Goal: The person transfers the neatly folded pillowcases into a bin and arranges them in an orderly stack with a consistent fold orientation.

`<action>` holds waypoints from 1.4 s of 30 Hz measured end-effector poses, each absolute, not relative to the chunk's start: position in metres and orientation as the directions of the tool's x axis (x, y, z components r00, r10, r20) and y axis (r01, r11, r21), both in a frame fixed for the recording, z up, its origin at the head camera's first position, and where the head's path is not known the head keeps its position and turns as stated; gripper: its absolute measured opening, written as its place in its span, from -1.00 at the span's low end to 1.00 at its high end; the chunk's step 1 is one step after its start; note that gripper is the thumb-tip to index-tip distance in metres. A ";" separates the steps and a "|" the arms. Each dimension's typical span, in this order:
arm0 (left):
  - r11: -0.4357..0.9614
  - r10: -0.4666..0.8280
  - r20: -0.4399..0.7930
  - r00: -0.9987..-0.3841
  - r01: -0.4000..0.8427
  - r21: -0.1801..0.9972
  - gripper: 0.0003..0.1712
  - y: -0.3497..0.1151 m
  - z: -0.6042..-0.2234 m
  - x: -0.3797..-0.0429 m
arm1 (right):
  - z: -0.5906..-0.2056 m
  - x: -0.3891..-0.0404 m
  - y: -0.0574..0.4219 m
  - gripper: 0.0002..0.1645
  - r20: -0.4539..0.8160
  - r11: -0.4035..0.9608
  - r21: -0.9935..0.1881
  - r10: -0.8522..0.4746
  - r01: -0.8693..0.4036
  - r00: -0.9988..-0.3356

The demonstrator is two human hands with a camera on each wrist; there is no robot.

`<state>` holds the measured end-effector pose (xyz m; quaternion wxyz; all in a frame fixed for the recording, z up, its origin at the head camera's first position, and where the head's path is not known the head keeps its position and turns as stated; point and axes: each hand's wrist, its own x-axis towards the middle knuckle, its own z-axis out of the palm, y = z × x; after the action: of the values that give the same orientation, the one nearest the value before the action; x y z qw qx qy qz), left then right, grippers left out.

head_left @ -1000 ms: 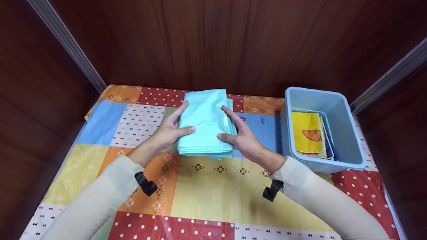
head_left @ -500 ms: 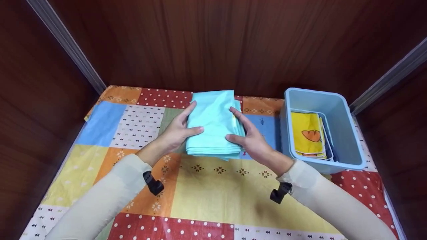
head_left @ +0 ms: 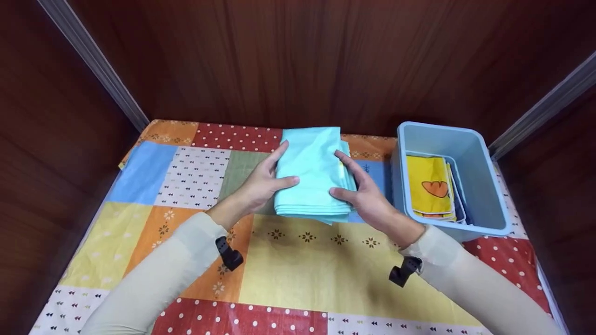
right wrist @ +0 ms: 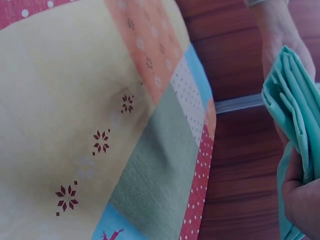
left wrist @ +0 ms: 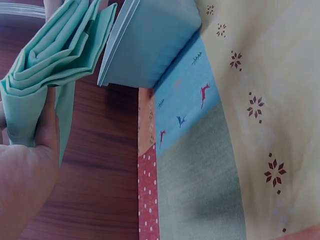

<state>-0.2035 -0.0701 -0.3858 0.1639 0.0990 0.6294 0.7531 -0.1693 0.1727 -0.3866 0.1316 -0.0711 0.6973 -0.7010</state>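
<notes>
A folded turquoise cloth (head_left: pixel 309 170) in several layers is held up over the table between both hands. My left hand (head_left: pixel 260 184) grips its left side, thumb on top and fingers partly hidden underneath. On the opposite side my right hand (head_left: pixel 368 197) grips it the same way, thumb pressing the top near the front right corner. The left wrist view shows the layered folds of the turquoise cloth (left wrist: pixel 50 65) well apart from the tabletop. In the right wrist view, the cloth (right wrist: pixel 295 110) hangs down a little below the fingers.
A light blue plastic bin (head_left: pixel 482 160) stands at the back right, near the right hand. Inside, along its left side, is a folded yellow cloth (head_left: pixel 421 174) with an orange print, and darker cloth beside it. A patchwork tablecloth (head_left: pixel 298 270) covers the table; brown wood-grain panels (head_left: pixel 298 60) surround it.
Both hands have moved steadily to the right with the turquoise cloth between them, nearer the blue bin. Their hold looks the same. The bin and its contents have stayed put.
</notes>
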 end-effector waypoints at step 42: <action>-0.180 0.417 -0.020 -0.909 -0.105 0.978 0.04 -0.009 -0.382 -0.210 | -0.372 -0.165 0.231 -0.04 -0.105 0.030 -0.994 -0.206 0.101 -0.973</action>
<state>-0.2100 -0.0093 -0.3821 0.1723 0.1267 0.6166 0.7577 -0.1647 0.2313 -0.3717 0.1105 -0.0369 0.7092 -0.6953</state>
